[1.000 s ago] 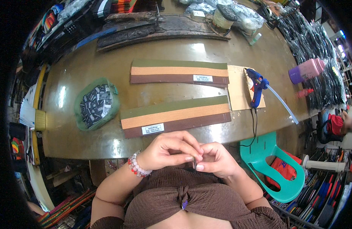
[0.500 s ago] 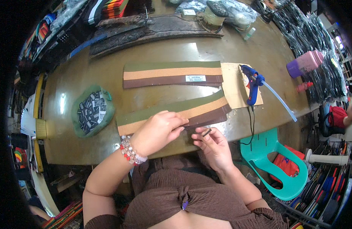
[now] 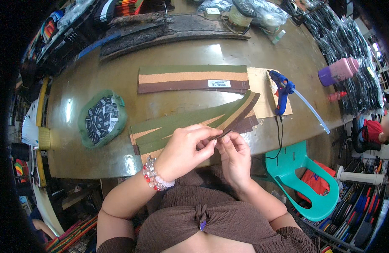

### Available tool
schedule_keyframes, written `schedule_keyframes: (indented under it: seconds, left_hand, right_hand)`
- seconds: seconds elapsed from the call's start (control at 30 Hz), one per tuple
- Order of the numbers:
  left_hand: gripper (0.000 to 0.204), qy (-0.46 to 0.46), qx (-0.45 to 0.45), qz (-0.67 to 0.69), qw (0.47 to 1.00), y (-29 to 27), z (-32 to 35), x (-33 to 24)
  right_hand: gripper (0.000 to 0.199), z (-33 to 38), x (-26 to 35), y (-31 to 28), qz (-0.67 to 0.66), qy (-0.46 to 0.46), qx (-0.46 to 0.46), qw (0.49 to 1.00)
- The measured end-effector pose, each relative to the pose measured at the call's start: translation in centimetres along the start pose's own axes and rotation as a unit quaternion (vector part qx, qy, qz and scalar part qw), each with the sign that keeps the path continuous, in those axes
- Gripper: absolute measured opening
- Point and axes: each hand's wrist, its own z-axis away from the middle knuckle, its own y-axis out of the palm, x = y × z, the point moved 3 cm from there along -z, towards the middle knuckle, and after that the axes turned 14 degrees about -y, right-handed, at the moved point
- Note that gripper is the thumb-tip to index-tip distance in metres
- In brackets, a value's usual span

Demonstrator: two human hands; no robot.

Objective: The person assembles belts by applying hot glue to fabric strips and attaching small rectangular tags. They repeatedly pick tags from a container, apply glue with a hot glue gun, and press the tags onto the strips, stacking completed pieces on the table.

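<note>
- Left hand (image 3: 187, 145) and right hand (image 3: 236, 154) meet just below the middle of the frame, thumbs and fingers pinched together, the left gripping the near edge of the front striped strip (image 3: 182, 119).
- At the right fingertips sits something small and dark (whether a separate piece or the strip's brown edge, I cannot tell).
- Front strip, in green, tan and brown, lies across the centre of the frame, its upper layer folded and twisted, right end curving upward.
- Above it, a second striped strip (image 3: 177, 77) lies flat, with a white label (image 3: 219, 83) near its lower right.
- Right of centre, a blue glue gun (image 3: 281, 95) rests on cardboard (image 3: 257, 80), a pale glue stick (image 3: 312, 109) trailing from it.
- At the left, a green bag (image 3: 82, 122) holds many small dark labels (image 3: 101, 120).
- Lower right, a green chair (image 3: 287, 156) stands beside the table (image 3: 93, 71).
</note>
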Motion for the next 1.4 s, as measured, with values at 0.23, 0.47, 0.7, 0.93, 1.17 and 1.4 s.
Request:
schedule_keyframes:
  seconds: [0.23,0.47,0.7,0.93,1.17,1.4]
  left_hand:
    - [0.024,0.003,0.007,-0.007,1.0,0.1,-0.1,0.1]
    - [0.015,0.03,-0.027,-0.055,0.998,0.2,-0.2,-0.2]
    - [0.01,0.187,-0.133,-0.237,0.944,0.5,0.3,-1.5]
    - [0.035,0.011,-0.049,-0.295,0.954,-2.7,1.7,-0.6]
    - [0.037,0.111,-0.149,-0.385,0.904,-10.3,-5.8,2.0]
    - [0.041,0.051,-0.219,-0.251,0.942,-5.6,-3.5,4.1]
  right_hand:
    - [0.008,-0.1,0.4,0.4,0.005,0.007,-0.008,1.0]
    - [0.008,-0.8,1.8,0.3,0.163,-0.007,0.044,0.986]
    - [0.02,-2.5,8.5,4.0,0.687,-0.393,0.244,0.561]
    - [0.002,-6.6,9.2,5.7,0.675,-0.435,0.398,0.444]
    - [0.012,-13.4,6.1,4.3,0.671,-0.439,0.358,0.478]
    - [0.031,-10.6,9.1,-8.0,0.519,-0.385,-0.175,0.743]
